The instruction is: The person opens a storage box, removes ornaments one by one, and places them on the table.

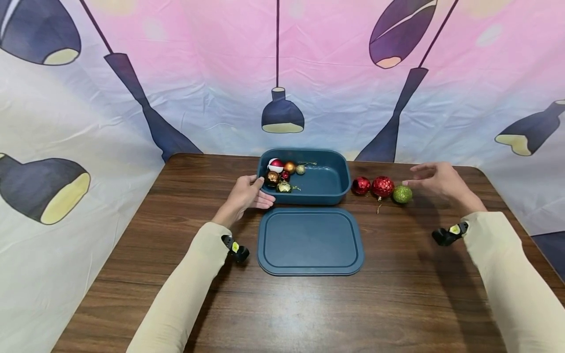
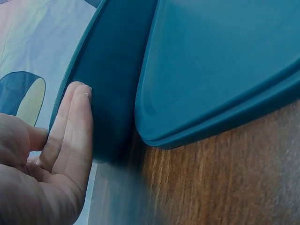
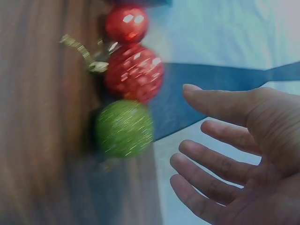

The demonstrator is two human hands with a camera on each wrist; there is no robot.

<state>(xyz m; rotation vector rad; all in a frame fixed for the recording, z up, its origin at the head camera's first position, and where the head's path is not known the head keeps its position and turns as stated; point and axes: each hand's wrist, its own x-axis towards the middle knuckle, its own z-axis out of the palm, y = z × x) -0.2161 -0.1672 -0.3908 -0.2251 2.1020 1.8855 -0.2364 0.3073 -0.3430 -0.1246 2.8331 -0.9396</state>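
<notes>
My left hand (image 1: 248, 194) rests against the left front corner of a dark teal box (image 1: 340, 193), thumb near the rim. In the left wrist view its straight fingers (image 2: 77, 124) lie along the box's outer wall. Inside the box's left half sit several small baubles: a red-and-white one (image 1: 275, 165), an orange one (image 1: 289, 167) and others in gold and bronze. My right hand (image 1: 437, 181) hovers beside a glittery green bauble (image 1: 402, 194), holding nothing, its fingers spread in the right wrist view. A faceted red bauble (image 1: 382, 187) and a shiny red one (image 1: 361, 185) lie left of it.
A flat teal lid (image 1: 310, 241) lies on the brown wooden table (image 1: 212, 304), just in front of the box. Behind the table's back edge hangs a printed cloth (image 1: 220, 98) with lamp shapes.
</notes>
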